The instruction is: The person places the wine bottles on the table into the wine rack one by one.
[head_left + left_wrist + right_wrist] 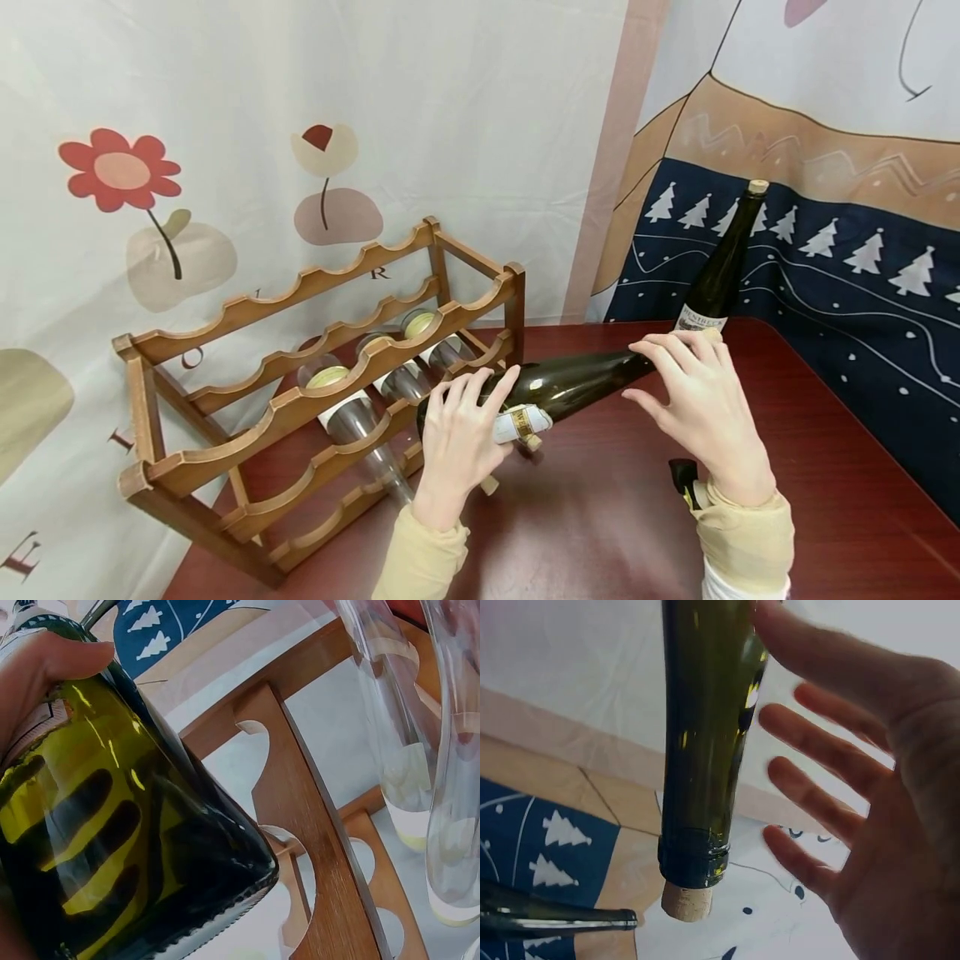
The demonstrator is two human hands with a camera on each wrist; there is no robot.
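Observation:
My left hand [459, 442] grips the lower body of a dark green wine bottle [581, 383], held tilted above the table just right of the wooden wine rack [514, 308]. In the left wrist view, the thumb and the bottle's base [217, 900] show close to the rack. My right hand [708, 408] is beside the bottle's neck, its fingers spread. In the right wrist view, a cork [687, 901] plugs the mouth and the fingers [810, 791] stand apart from the glass. Whether the thumb touches the neck is unclear.
Several clear bottles [352, 421] lie in the rack's lower level, corks pointing forward. A second dark green corked bottle [712, 287] stands upright at the table's back right. Printed curtains [480, 125] hang behind the dark red table [600, 517].

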